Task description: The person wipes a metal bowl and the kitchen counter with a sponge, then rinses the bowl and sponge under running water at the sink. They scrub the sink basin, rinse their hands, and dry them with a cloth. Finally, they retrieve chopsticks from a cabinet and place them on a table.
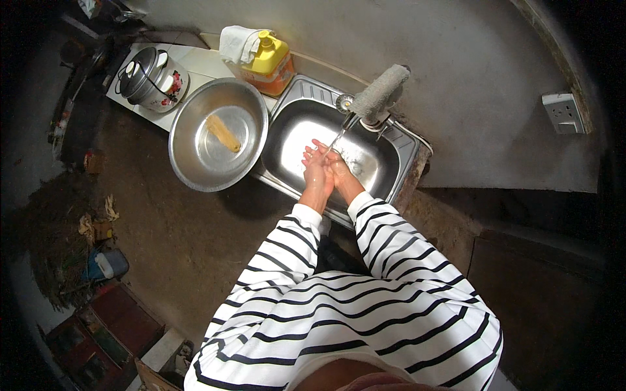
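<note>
Water runs from the faucet (350, 121) onto my two wet hands, which are close together over the stainless steel sink (286, 129). My left hand (317, 175) is palm up with its fingers extended, touching my right hand (341, 171) beside it. Neither hand shows an object in it. A grey cloth-like wrap (380, 93) covers the upper part of the faucet. Left of the sink, a large metal basin (183, 146) holds an elongated tan piece (222, 133) whose material I cannot tell.
A yellow and orange plastic jug (274, 63) with a white cloth (238, 44) over it stands behind the basin. Farther left on the white-tiled counter (199, 66) is a floral electric cooker (164, 85). A wall socket (563, 113) is at the right.
</note>
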Demonstrator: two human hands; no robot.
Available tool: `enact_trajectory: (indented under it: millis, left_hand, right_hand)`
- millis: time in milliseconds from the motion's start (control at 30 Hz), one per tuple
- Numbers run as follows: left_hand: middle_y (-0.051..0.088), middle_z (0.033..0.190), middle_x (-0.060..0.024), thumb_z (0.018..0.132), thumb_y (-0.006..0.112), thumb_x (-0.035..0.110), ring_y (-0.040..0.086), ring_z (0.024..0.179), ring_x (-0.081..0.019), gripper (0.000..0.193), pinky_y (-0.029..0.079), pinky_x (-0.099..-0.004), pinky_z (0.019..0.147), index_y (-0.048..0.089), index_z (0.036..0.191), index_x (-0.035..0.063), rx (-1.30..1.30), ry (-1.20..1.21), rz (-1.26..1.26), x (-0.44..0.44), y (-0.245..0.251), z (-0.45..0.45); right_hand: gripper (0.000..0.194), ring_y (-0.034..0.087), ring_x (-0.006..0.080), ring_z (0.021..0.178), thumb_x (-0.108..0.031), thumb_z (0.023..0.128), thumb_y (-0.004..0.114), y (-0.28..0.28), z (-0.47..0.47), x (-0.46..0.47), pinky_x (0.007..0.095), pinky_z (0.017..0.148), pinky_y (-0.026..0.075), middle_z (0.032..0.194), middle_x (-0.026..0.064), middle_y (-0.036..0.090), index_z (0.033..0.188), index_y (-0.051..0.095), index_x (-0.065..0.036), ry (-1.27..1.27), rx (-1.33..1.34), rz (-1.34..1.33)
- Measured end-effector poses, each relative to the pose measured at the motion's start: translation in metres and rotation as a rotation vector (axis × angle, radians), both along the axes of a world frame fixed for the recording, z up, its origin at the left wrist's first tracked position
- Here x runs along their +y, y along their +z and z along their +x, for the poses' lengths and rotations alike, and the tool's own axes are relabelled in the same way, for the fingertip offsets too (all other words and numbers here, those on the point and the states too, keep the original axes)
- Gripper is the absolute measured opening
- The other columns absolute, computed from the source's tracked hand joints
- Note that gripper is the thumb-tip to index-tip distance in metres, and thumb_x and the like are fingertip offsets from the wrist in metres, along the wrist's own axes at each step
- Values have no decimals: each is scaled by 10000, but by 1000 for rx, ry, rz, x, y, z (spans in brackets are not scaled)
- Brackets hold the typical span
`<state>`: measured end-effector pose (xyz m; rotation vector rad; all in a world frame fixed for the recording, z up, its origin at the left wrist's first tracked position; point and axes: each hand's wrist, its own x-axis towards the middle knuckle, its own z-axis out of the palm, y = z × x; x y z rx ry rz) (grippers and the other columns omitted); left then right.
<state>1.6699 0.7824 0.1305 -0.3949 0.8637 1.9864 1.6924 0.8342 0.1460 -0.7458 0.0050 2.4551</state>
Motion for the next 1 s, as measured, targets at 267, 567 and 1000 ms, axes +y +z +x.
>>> enact_trajectory:
  millis: [267, 567, 1000]
  left_hand:
    - [639, 1081, -248, 893, 507, 84, 580, 1086, -417, 255, 456, -416, 955, 632, 1090, -18, 1794, -552, -403, -26, 31, -17]
    - [700, 798, -182, 927, 609, 324, 675, 709, -306, 267, 547, -407, 637, 678, 909, 67, 821, -587, -637, -8, 38, -26]
    - [635, 853, -104, 1016, 277, 620, 624, 683, -253, 590, 540, -392, 608, 592, 1081, 124, -114, -212, -65, -11, 60, 4]
  right_hand:
    - [405, 655, 314, 1085, -347, 1036, 485, -7, 15, -11, 465, 919, 561, 1220, 171, 642, 1295, 555, -43, 178, -231, 61]
    - [294, 609, 148, 696, -280, 1056, 448, 4, 11, -28, 279, 588, 521, 872, 60, 637, 1018, 619, -44, -8, -256, -46]
    - [251, 646, 267, 697, -264, 1007, 518, 13, -20, -7, 381, 652, 509, 819, 128, 672, 1084, 624, -50, -13, -1010, 1597]
